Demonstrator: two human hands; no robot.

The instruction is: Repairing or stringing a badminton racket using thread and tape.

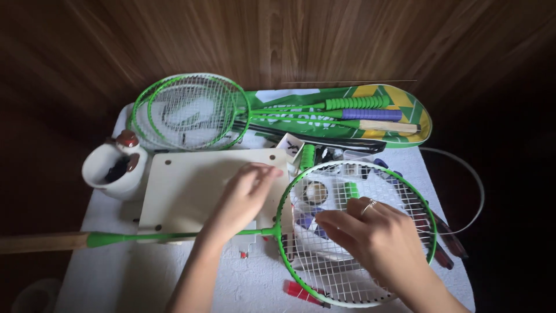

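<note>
The green-framed racket with white strings [354, 232] lies flat across the white-covered bench [116, 278], its strings apparently intact and the work on them seemingly unfinished; the right hand [376, 237] rests curled on the strings, the left hand [246, 194] lies flat, fingers together, on the cream board [185, 185]

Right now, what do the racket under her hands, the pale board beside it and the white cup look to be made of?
The racket has a glossy green frame, probably painted metal, with thin white strings, likely nylon; its bare handle end looks like wood. The pale board seems to be matte cream-painted wood or plastic, with small holes at its corners. The white cup looks like glazed ceramic, judging by its smooth shine.
</note>
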